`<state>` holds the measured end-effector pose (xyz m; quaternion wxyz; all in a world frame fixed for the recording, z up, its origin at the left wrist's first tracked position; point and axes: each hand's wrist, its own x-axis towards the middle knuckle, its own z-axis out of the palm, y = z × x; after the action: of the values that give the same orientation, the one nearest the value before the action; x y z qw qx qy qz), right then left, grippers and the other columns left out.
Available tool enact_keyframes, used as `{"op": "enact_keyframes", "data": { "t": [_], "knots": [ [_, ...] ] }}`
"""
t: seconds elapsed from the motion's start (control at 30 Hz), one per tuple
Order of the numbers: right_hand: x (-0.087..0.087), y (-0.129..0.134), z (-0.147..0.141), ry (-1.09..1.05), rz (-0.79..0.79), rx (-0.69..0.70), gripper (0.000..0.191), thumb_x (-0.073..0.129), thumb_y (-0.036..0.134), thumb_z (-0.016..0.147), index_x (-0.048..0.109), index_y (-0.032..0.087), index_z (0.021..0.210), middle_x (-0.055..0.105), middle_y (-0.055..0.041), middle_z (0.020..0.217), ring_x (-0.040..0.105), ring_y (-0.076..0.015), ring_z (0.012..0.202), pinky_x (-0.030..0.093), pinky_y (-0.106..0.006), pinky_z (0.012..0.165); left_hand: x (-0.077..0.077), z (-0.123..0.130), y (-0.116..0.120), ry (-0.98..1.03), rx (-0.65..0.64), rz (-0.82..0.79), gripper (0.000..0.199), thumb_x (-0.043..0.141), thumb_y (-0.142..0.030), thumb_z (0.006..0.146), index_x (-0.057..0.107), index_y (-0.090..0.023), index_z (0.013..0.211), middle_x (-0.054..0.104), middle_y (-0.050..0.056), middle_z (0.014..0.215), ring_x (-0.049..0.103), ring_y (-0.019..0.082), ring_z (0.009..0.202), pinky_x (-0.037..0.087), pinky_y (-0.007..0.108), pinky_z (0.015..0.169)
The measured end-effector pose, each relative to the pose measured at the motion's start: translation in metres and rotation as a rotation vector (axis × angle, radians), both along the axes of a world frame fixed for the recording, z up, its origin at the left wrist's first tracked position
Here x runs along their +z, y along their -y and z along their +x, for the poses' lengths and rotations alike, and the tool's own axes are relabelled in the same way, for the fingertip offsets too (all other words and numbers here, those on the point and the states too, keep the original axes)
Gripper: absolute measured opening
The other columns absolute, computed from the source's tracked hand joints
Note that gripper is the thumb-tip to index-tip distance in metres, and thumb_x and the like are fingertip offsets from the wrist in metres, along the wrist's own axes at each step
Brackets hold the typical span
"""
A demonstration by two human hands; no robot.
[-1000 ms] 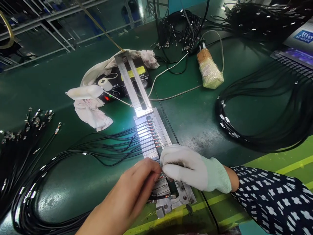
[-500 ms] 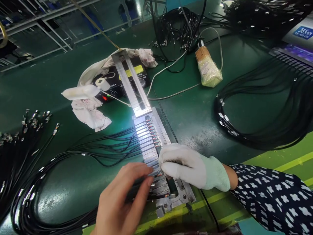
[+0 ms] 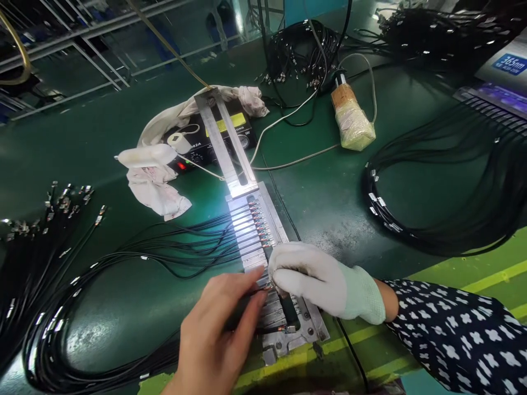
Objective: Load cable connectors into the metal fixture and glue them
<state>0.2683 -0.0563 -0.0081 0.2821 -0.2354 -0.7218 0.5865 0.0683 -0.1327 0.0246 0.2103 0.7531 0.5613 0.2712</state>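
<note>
A slotted metal fixture lies on the table, lit brightly at its upper end. Several black cables rest side by side in its grooves, their metal connector ends lined up along a dark slot. My bare left hand is over the lower grooves, thumb and forefinger closing on a black cable. Close against its fingertips, my right hand in a white glove pinches the cable's metal end, which the fingers mostly hide. Below them another cable connector lies across the fixture's lower end.
Behind the fixture stands a black controller box with a white cloth and a white syringe-like bottle. A tape-wrapped tool lies further right. Cable bundles fill the left and right; a 365nm lamp unit is at the right edge.
My left hand has moved right and slightly up, its fingertips coming up to my gloved right hand. The right hand has hardly moved. The view has shifted slightly.
</note>
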Motion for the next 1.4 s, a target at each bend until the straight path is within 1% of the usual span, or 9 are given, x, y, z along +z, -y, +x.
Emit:
{"op": "enact_keyframes", "data": {
  "t": [0.1, 0.27, 0.43, 0.73, 0.87, 0.97, 1.13, 1.23, 1.4],
  "knots": [
    [0.001, 0.000, 0.001, 0.012, 0.006, 0.009, 0.030, 0.044, 0.023, 0.101, 0.045, 0.018, 0.071, 0.050, 0.0002, 0.079, 0.048, -0.0146, 0.076, 0.040, -0.031, 0.075, 0.007, -0.001, -0.006, 0.030, 0.079, -0.185, 0.027, 0.062, -0.023, 0.090, 0.057, -0.026, 0.115, 0.064, -0.001, 0.088, 0.060, 0.014, 0.081, 0.048, 0.024, 0.074],
    [0.001, -0.001, 0.002, -0.022, 0.027, 0.033, 0.029, 0.044, 0.024, 0.100, 0.045, 0.018, 0.071, 0.051, -0.0008, 0.080, 0.048, -0.0153, 0.078, 0.041, -0.031, 0.075, 0.012, 0.003, -0.017, 0.028, -0.041, -0.301, 0.008, 0.061, -0.027, 0.090, 0.055, -0.022, 0.087, 0.056, -0.003, 0.077, 0.052, 0.012, 0.071, 0.043, 0.021, 0.064],
    [-0.001, -0.001, 0.001, -0.043, 0.073, 0.033, 0.028, 0.044, 0.023, 0.100, 0.046, 0.018, 0.072, 0.049, -0.0002, 0.079, 0.047, -0.0147, 0.078, 0.040, -0.031, 0.075, 0.014, 0.009, -0.023, 0.103, -0.061, -0.386, 0.016, 0.058, -0.026, 0.091, 0.057, -0.020, 0.076, 0.056, -0.002, 0.072, 0.050, 0.012, 0.069, 0.040, 0.021, 0.063],
    [-0.002, -0.001, 0.001, -0.040, 0.097, 0.059, 0.032, 0.045, 0.025, 0.099, 0.041, 0.019, 0.068, 0.046, 0.0004, 0.077, 0.046, -0.0142, 0.075, 0.039, -0.031, 0.072, 0.020, 0.008, -0.039, 0.459, 0.046, -0.886, 0.029, 0.063, -0.042, 0.084, 0.064, -0.016, 0.072, 0.056, 0.001, 0.067, 0.047, 0.014, 0.065, 0.037, 0.025, 0.060],
    [-0.002, -0.002, 0.001, -0.039, 0.108, 0.050, 0.029, 0.043, 0.023, 0.100, 0.045, 0.018, 0.071, 0.046, 0.0009, 0.076, 0.045, -0.0142, 0.074, 0.038, -0.031, 0.073, 0.017, 0.004, -0.042, 0.519, 0.074, -0.893, 0.032, 0.060, -0.043, 0.087, 0.061, -0.016, 0.071, 0.057, 0.000, 0.068, 0.050, 0.013, 0.066, 0.040, 0.023, 0.062],
    [-0.001, -0.002, 0.001, -0.031, 0.094, 0.044, 0.031, 0.042, 0.024, 0.100, 0.042, 0.019, 0.069, 0.046, 0.0007, 0.076, 0.044, -0.0147, 0.073, 0.038, -0.031, 0.073, 0.017, -0.002, -0.043, 0.459, 0.052, -0.866, 0.034, 0.056, -0.048, 0.090, 0.064, -0.017, 0.080, 0.060, 0.000, 0.076, 0.052, 0.013, 0.072, 0.042, 0.023, 0.067],
    [-0.001, -0.002, 0.001, -0.006, 0.110, 0.054, 0.035, 0.043, 0.028, 0.100, 0.038, 0.019, 0.066, 0.045, 0.0008, 0.073, 0.042, -0.0145, 0.070, 0.036, -0.031, 0.069, 0.020, -0.005, -0.045, 0.362, -0.035, -0.926, 0.029, 0.067, -0.045, 0.083, 0.067, -0.016, 0.084, 0.060, 0.001, 0.074, 0.049, 0.013, 0.070, 0.040, 0.023, 0.063],
    [-0.001, -0.002, 0.000, 0.001, 0.123, 0.053, 0.036, 0.043, 0.028, 0.099, 0.036, 0.019, 0.065, 0.042, 0.0015, 0.070, 0.040, -0.0140, 0.068, 0.033, -0.031, 0.067, 0.019, -0.002, -0.045, 0.414, -0.047, -0.983, 0.026, 0.069, -0.041, 0.082, 0.067, -0.015, 0.081, 0.059, 0.000, 0.072, 0.048, 0.011, 0.067, 0.039, 0.022, 0.060],
    [-0.001, -0.003, 0.001, -0.003, 0.123, 0.056, 0.036, 0.043, 0.028, 0.099, 0.035, 0.019, 0.065, 0.040, 0.0021, 0.069, 0.039, -0.0137, 0.067, 0.031, -0.030, 0.065, 0.013, -0.001, -0.042, 0.595, 0.045, -1.028, 0.023, 0.076, -0.035, 0.076, 0.068, -0.014, 0.079, 0.061, -0.002, 0.068, 0.049, 0.008, 0.061, 0.038, 0.018, 0.056]
  ]
}}
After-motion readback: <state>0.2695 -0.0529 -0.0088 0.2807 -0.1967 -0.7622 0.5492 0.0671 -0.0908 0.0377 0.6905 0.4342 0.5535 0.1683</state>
